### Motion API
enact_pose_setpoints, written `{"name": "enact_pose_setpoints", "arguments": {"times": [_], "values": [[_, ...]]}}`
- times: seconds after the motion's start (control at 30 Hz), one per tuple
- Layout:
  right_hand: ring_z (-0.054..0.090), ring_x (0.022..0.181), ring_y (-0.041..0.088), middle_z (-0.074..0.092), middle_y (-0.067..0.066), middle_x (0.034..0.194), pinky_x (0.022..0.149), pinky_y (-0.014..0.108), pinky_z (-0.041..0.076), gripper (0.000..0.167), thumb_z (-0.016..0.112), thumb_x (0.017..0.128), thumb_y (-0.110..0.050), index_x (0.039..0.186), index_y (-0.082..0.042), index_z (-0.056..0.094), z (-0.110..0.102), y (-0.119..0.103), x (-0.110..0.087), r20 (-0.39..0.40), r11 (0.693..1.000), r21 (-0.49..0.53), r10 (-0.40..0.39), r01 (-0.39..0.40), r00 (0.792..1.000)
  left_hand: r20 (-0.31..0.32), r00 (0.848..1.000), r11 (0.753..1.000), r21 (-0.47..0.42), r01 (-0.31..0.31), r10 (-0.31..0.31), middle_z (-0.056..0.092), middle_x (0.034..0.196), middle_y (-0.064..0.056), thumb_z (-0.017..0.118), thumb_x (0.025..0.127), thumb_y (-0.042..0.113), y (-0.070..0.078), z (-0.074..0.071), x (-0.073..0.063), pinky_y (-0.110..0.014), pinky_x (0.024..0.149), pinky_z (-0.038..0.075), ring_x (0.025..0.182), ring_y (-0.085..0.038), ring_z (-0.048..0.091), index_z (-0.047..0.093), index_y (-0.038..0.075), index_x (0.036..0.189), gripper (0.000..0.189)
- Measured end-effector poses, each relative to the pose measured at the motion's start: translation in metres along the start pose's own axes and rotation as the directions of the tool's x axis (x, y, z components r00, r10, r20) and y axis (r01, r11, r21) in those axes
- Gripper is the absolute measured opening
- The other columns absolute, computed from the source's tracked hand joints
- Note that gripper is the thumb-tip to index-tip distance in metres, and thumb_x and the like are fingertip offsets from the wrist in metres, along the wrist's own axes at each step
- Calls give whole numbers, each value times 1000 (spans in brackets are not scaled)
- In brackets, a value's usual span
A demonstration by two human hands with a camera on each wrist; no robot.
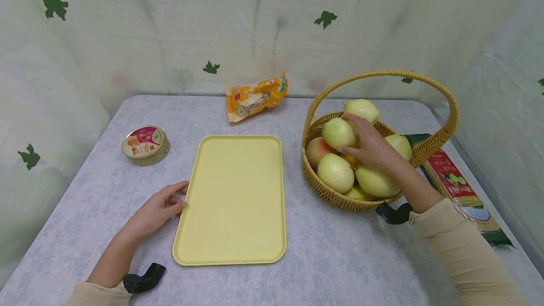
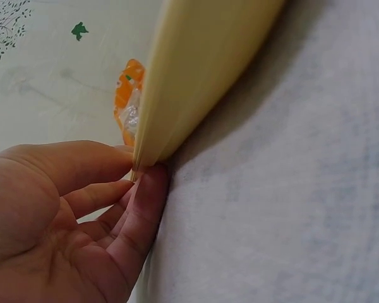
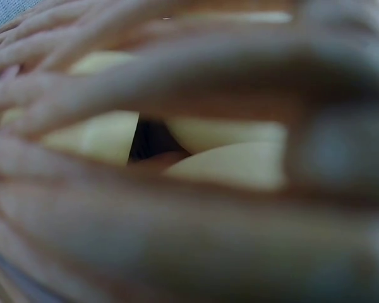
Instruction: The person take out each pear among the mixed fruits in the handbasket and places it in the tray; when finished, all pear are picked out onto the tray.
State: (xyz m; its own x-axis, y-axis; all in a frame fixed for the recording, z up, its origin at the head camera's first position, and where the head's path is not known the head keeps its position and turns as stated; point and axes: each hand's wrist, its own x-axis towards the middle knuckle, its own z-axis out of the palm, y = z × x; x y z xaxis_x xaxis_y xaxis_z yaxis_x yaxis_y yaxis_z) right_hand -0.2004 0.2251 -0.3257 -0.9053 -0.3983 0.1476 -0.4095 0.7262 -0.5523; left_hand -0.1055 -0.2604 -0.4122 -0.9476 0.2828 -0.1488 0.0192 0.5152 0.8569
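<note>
- Head: above near side of yellow tray (image 1: 231,202), looking forward-down, widest.
- Left wrist: low at tray's left edge, close, rolled; shares tray, orange packet (image 1: 256,100) with head.
- Right wrist: right of tray, almost against basket (image 1: 327,195); shares pale fruit (image 1: 335,174) with head.

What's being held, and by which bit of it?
Left grip pinches the tray by its left edge; right grip holds a pale green fruit round its right side.

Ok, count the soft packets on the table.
2: the orange packet beyond the yellow tray, and the red-and-green packet at right, partly hidden by the wicker basket.
</note>
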Motion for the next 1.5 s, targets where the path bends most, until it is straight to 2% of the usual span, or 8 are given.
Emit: {"name": "enact_pose_setpoints", "arguments": {"times": [0.3,0.57,0.8,0.9,1.07,1.3,1.43,1.5], "values": [[34,120,31,32,16,135,93,48,30,75,72,77,-22,136,-4,29,-1,-2,-3,-18,999,31,30,-29,999,2,1000,1000,-16,4,-4,41,120,-17,56,89,11,1,0,-2,-25,66,46,81,-15,51,29,-3,138,57],[47,105,30,40,14,128,81,48,40,76,76,71,-28,132,-8,34,-3,-5,-11,-97,993,106,63,-53,993,9,1000,1000,-24,-4,4,41,120,-18,56,89,11,-1,1,-1,-25,66,46,81,-15,51,30,-2,137,56],[44,105,27,43,14,120,87,48,36,72,76,71,-12,128,-4,33,-8,-13,-23,-158,978,208,15,18,987,12,1000,1000,-28,-7,7,40,121,-18,56,90,12,-1,2,0,-25,66,46,82,-16,51,30,-3,137,56],[44,104,22,42,14,120,85,40,39,72,75,69,-3,127,-1,31,-9,-20,-29,-180,964,254,-29,75,983,10,1000,999,-37,-6,7,41,120,-18,56,89,11,-1,3,1,-26,66,46,82,-15,51,30,-3,137,56],[43,104,16,38,11,121,82,22,39,71,69,67,9,126,1,30,-2,-43,-34,-221,899,387,-125,204,967,7,1000,999,-34,8,-8,40,121,-18,56,89,12,0,1,-1,-25,66,46,82,-15,51,30,-2,137,56],[43,108,26,41,11,126,82,33,42,71,69,70,0,133,-3,36,26,-91,-19,-232,736,583,-255,344,939,2,1000,1000,-32,-1,2,40,120,-18,56,90,11,1,-1,-2,-26,66,46,82,-15,51,30,-3,137,56],[44,106,24,42,11,125,81,38,43,72,72,72,-19,131,-1,34,51,-113,-3,-246,684,637,-256,356,935,2,1000,1000,-24,-4,4,40,119,-18,56,89,10,-1,0,-1,-25,66,46,81,-15,51,31,-4,136,55],[44,106,24,41,12,125,81,40,43,73,72,71,-21,129,0,33,65,-122,6,-256,667,655,-247,356,935,3,1000,1000,-23,-2,2,40,119,-19,56,89,9,-1,0,0,-25,66,46,81,-15,51,31,-4,136,55]]}}
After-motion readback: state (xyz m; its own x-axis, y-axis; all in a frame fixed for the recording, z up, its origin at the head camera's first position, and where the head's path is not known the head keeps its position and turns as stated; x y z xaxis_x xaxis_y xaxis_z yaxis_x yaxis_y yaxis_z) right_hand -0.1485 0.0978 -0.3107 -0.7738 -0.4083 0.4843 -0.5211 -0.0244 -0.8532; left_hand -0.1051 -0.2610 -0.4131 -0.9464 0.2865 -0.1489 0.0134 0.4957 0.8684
